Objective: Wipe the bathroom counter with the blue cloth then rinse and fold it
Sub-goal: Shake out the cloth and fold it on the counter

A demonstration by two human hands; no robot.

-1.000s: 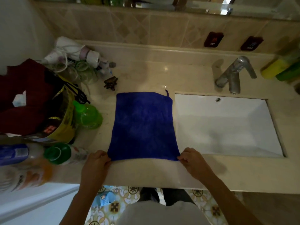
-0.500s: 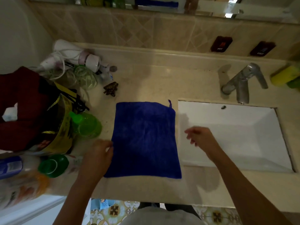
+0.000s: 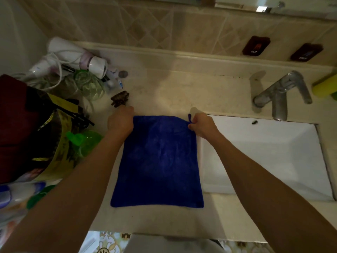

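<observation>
The blue cloth [image 3: 158, 161] lies flat as a tall rectangle on the beige counter [image 3: 164, 92], just left of the white sink basin [image 3: 264, 157]. My left hand [image 3: 120, 121] pinches its far left corner. My right hand [image 3: 200, 125] pinches its far right corner, beside the small hanging loop. Both forearms stretch over the counter on either side of the cloth. The near edge of the cloth rests close to the counter's front edge.
A metal faucet [image 3: 280, 94] stands behind the basin. Left of the cloth are a brown hair clip [image 3: 120, 99], a white hair dryer [image 3: 73, 55], a green bottle [image 3: 85, 141], a dark red and yellow bag [image 3: 27, 128] and more bottles. A yellow-green bottle [image 3: 324, 86] lies far right.
My hands let go of the cloth's near corners, moved up along its sides and now grip its far corners. The cloth has stayed flat in place.
</observation>
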